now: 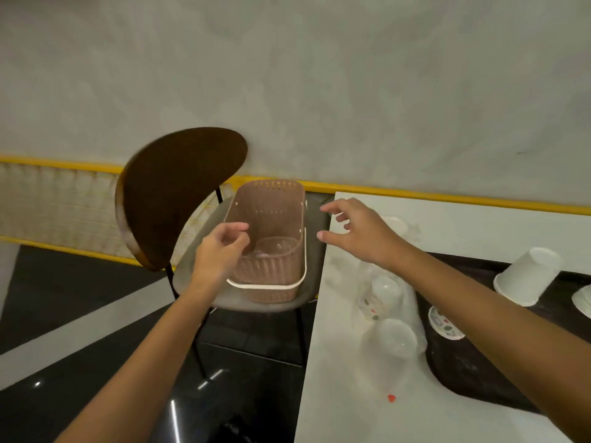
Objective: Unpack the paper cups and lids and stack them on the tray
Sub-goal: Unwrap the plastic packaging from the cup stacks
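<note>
A pinkish-brown perforated basket (281, 203) with a white handle stands on a chair seat; something clear lies at its bottom. My left hand (220, 247) hovers at the basket's near left rim, fingers loosely curled, holding nothing. My right hand (355, 231) is spread open to the right of the basket, over the table's corner. On the white table lie clear plastic-wrapped cups (383, 302). An upside-down stack of white paper cups (527, 276) and a printed lid or cup (444, 324) stand on the dark tray (463, 369).
The chair (179, 193) has a dark curved backrest and stands left of the white table (332, 378). White lids or plates (583, 302) show at the right edge. A yellow-edged ledge runs along the wall. The floor below is dark and glossy.
</note>
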